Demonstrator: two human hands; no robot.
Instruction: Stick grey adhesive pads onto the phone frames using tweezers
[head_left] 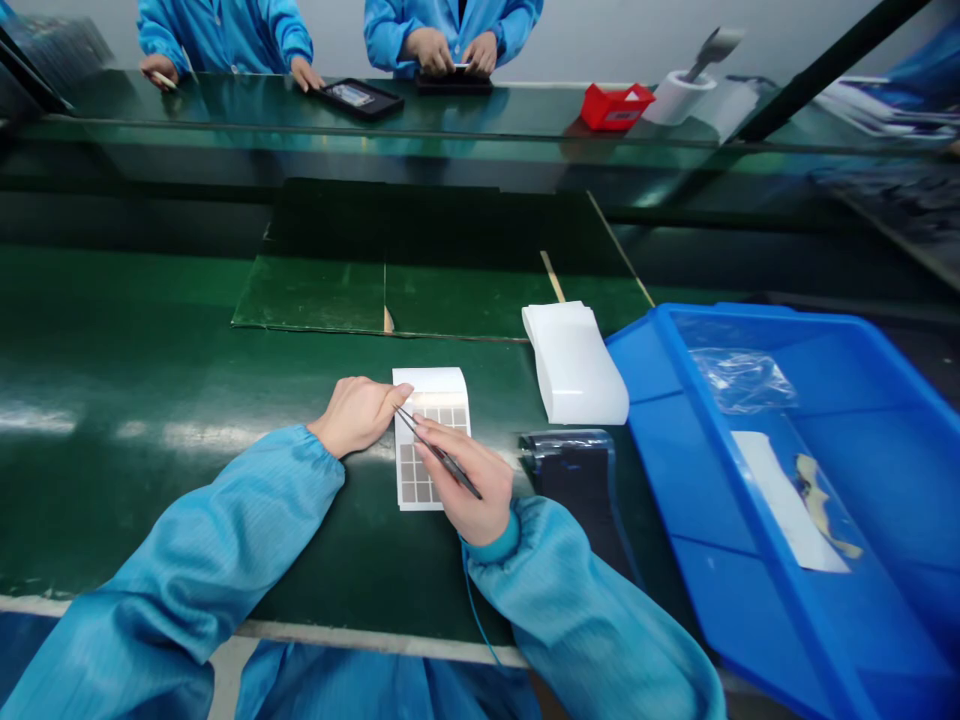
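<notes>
Blue plastic bin (652, 400) blocking right, black pouch (577, 490) beside right hand (457, 480), green bench mat (150, 500) stretching left

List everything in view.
pad sheet: one, grey squares on white, on the green bench mat
tweezers: one, dark, over the sheet
white foam piece: one, white, beyond the sheet
pouch: one, black, right of the sheet
crate: one, blue, at right
plastic bag: one, clear, in the crate
paper: one, white, in the crate
bin: one, red, far bench
roll: one, white, far bench
trays: two, black, far bench
co-workers: two, blue coats, beyond the far bench
left hand: one, bare, on the sheet's edge
right hand: one, bare, holding the tweezers
sleeves: two, blue
</notes>
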